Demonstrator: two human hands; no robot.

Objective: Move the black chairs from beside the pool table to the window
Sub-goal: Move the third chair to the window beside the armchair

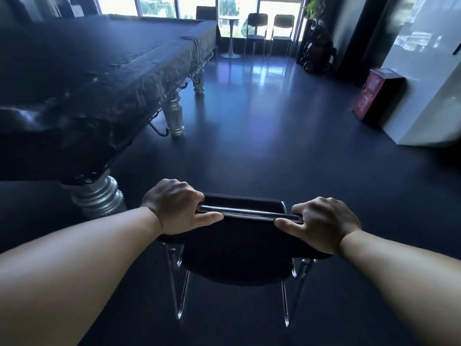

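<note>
Bottom centre of frame: black chair (237, 243), back toward viewer, chrome legs below. L hand (174, 208) grips left end of top rail, R hand (321, 224) grips right end, thumbs along near side. Upper left: pool table (87, 71) under dark cover; silver leg (99, 196) just left of L wrist. Top edge: window (159, 6), bright. In front of it two chairs (257, 33) side by side, small white round table (230, 36) just left of them. Plant (315, 8) upper right. Red box (374, 96) at right, against white wall.
</note>
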